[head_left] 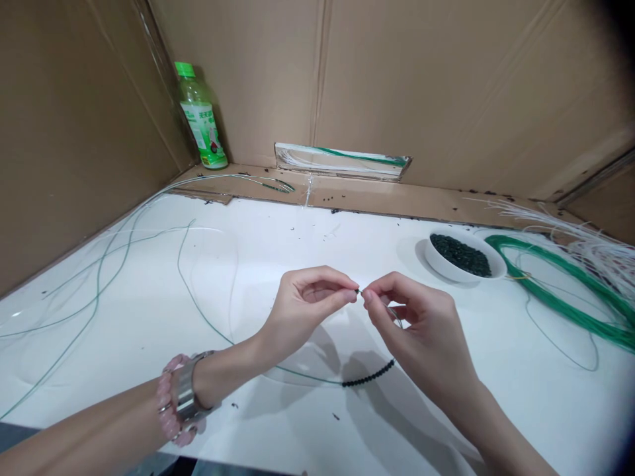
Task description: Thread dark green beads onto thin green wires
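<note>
Above the white table, my left hand pinches a tiny dark bead between thumb and fingertips. Facing it, my right hand is closed in a pinch on a thin green cord, its fingertips almost touching the bead. Whether the cord's tip is inside the bead is too small to tell. A row of strung black beads hangs on the cord below my right hand, and the cord runs left behind my left forearm. To the right stands a white bowl full of dark beads.
A coil of green cord and a bundle of white strands lie at the right. Loose cords spread across the left. A green-capped bottle stands in the back corner against cardboard walls. Dark bits are scattered about.
</note>
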The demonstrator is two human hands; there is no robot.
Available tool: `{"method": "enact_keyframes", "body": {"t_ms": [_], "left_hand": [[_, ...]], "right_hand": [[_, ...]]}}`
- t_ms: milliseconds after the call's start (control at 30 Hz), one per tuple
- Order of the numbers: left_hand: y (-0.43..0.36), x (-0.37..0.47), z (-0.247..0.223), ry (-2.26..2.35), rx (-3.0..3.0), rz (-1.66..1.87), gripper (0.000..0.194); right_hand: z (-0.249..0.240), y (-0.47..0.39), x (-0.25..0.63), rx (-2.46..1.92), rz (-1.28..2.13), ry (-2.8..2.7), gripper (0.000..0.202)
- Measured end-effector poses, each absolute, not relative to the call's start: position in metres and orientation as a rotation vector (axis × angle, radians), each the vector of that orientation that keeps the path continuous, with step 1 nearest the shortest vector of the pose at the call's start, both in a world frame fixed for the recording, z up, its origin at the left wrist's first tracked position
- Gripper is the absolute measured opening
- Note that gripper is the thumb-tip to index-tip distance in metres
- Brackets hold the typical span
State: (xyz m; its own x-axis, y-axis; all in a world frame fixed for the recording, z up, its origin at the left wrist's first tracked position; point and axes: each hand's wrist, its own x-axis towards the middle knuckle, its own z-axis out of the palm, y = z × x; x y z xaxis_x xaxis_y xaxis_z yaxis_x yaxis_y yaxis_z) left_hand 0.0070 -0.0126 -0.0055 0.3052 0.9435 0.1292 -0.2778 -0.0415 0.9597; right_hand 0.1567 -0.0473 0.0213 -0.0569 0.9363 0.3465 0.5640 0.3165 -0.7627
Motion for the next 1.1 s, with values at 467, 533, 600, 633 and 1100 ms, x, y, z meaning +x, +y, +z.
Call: {"method": "enact_keyframes", "body": {"t_ms": [467,533,600,633,1100], "left_hand": [[-0.0139,0.0073,-0.0098,0.722,1.192,1.153,0.007],[-0.0133,0.0071,-0.0101,0.715,1.194,1.157,0.008],[-0.0126,0.0069,-0.0100,0.702,1.209,1.167,0.010],[-0.0124,0.0068,-0.0099,0.696,1.218,1.174,0.010],[-0.0116,0.0071,-0.0111,0.650,1.280,1.218,0.012]], "right_hand": [[0.0225,-0.0481,0.1570,-1.344,0.616,-1.743,0.013],[0.0219,-0.0483,0.1572,-1.346,0.616,-1.738,0.013],[0.0215,-0.0484,0.1573,-1.345,0.621,-1.733,0.014],[0.0215,-0.0484,0.1573,-1.345,0.624,-1.730,0.014],[0.0222,-0.0478,0.1552,-1.355,0.582,-1.746,0.013]]}}
